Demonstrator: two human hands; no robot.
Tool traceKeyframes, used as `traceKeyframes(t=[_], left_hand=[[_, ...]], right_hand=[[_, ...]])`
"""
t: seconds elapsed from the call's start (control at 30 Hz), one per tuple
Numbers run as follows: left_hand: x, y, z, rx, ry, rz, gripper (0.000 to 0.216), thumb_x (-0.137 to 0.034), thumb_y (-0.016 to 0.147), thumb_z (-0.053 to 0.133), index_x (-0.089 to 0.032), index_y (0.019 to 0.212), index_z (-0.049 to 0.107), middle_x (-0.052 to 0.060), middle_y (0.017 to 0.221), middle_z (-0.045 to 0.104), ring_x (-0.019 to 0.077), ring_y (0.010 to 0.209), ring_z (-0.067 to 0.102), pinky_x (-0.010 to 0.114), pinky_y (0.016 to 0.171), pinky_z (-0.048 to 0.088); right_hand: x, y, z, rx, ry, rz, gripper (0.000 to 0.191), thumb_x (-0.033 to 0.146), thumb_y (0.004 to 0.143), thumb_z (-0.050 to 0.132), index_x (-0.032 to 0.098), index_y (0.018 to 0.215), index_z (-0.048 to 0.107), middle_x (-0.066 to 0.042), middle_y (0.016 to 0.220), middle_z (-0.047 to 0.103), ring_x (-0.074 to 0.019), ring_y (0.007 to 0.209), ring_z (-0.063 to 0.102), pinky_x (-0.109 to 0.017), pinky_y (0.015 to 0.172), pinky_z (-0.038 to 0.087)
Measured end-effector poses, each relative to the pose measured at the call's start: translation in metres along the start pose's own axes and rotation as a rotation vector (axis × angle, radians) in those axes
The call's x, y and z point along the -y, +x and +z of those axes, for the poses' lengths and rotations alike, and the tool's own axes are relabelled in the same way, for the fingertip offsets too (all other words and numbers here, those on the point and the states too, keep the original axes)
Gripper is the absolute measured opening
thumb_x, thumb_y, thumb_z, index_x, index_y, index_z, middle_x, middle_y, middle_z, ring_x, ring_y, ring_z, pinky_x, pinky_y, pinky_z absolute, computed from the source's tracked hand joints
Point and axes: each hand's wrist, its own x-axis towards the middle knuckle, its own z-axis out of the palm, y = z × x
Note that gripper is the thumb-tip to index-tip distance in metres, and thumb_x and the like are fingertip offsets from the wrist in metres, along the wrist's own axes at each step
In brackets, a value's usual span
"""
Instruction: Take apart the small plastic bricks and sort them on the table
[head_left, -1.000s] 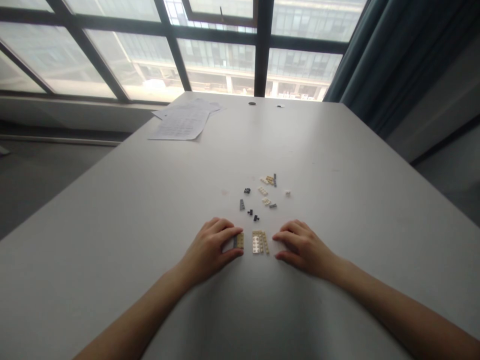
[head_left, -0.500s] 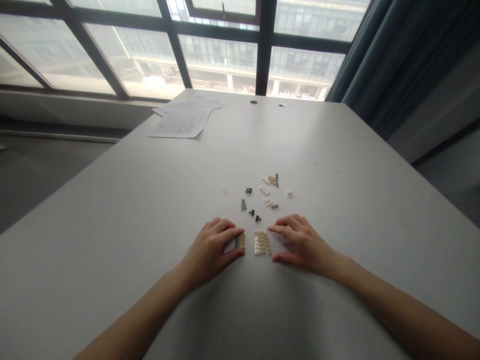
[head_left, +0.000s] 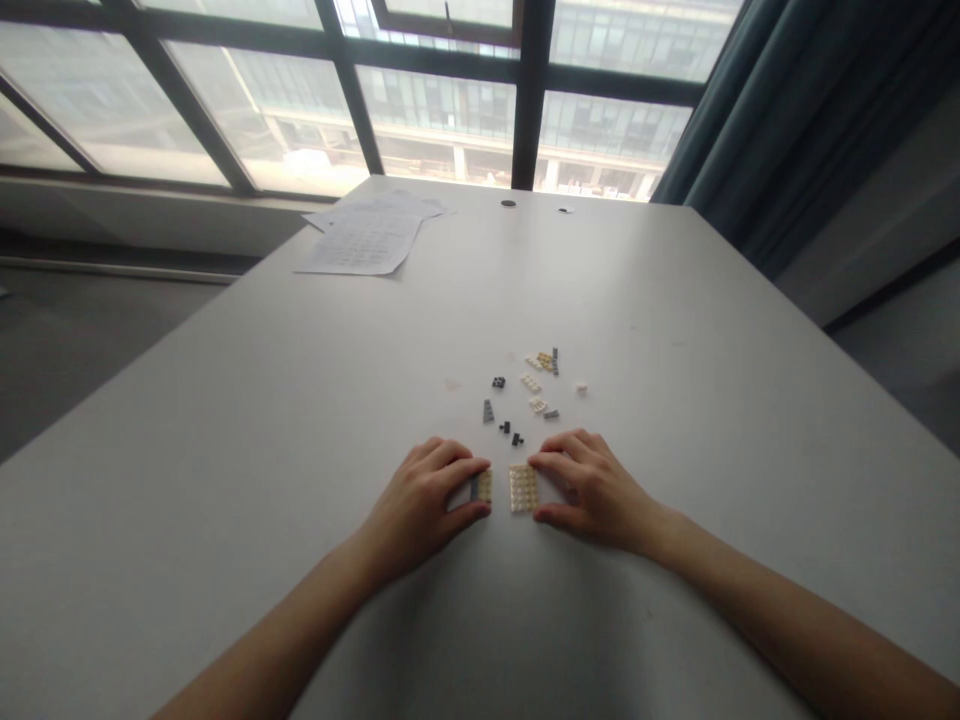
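My left hand (head_left: 429, 492) grips a small tan-and-grey building-block plate (head_left: 484, 487) between thumb and forefinger, one at each end. Just to its right, a group of tan studded plates (head_left: 520, 488) lies side by side on the table. My right hand (head_left: 589, 487) has its thumb and forefinger at the two ends of the rightmost tan strip. A narrow gap of tabletop separates the two groups. Beyond my hands are two small black pieces (head_left: 517, 439), a grey wedge-shaped piece (head_left: 488, 411) and a cream piece (head_left: 538, 405).
More loose bricks lie farther off: a black piece (head_left: 499, 382), a cream plate (head_left: 531, 383), a yellowish piece (head_left: 545, 360) and a white piece (head_left: 582, 388). Printed sheets (head_left: 364, 240) rest at the far left of the white table (head_left: 225, 430). Windows and a blue curtain (head_left: 739, 130) stand beyond.
My right hand has moved left and closed in on the tan plates. The slanted rightmost strip now sits straight against the others. My left hand stays put.
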Motion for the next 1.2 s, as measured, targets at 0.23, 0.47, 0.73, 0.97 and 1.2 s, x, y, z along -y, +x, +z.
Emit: traceKeyframes(t=[0.23,0.47,0.73,0.97,1.2], left_hand=[[0.0,-0.002,0.0,-0.002,-0.022,-0.022,0.042,-0.038,0.081,0.068,-0.022,0.119,0.058,0.007,0.106,0.062,0.0242,0.101,0.053,0.041,0.092,0.044],[0.005,0.007,-0.011,-0.014,-0.178,-0.209,0.042,-0.042,0.083,0.063,-0.021,0.119,0.056,0.005,0.102,0.059,0.016,0.082,0.059,0.028,0.073,0.051],[0.027,0.069,-0.015,0.029,-0.028,-0.253,0.04,-0.04,0.08,0.062,-0.021,0.115,0.063,0.004,0.103,0.059,0.0143,0.071,0.058,0.03,0.074,0.049],[0.031,0.078,-0.009,0.004,0.079,-0.193,0.027,-0.035,0.084,0.055,-0.02,0.102,0.066,0.005,0.105,0.061,0.0179,0.082,0.062,0.032,0.079,0.049],[-0.04,0.057,-0.016,-0.137,-0.082,0.002,0.022,-0.026,0.09,0.051,-0.02,0.111,0.058,0.005,0.092,0.063,0.0172,0.083,0.061,0.03,0.077,0.05]], right_hand=[[-0.008,-0.018,-0.013,-0.092,-0.002,0.1,0.046,0.037,0.081,0.068,0.021,0.123,0.056,-0.012,0.115,0.06,-0.028,0.107,0.052,-0.047,0.093,0.042],[-0.032,-0.049,-0.016,-0.218,0.04,0.189,0.033,0.034,0.088,0.06,0.02,0.118,0.057,-0.011,0.114,0.057,-0.0265,0.107,0.052,-0.044,0.093,0.044],[-0.032,-0.047,-0.009,-0.291,0.066,0.19,0.027,0.031,0.088,0.058,0.02,0.112,0.06,-0.011,0.108,0.059,-0.0264,0.102,0.054,-0.044,0.09,0.046],[-0.032,-0.045,-0.009,-0.328,0.1,0.197,0.024,0.031,0.088,0.057,0.02,0.107,0.063,-0.011,0.105,0.061,-0.0252,0.1,0.056,-0.042,0.089,0.048],[-0.014,-0.047,-0.02,-0.435,0.458,0.297,0.021,0.035,0.086,0.06,0.02,0.102,0.061,-0.007,0.095,0.066,-0.0208,0.085,0.061,-0.036,0.078,0.052]])
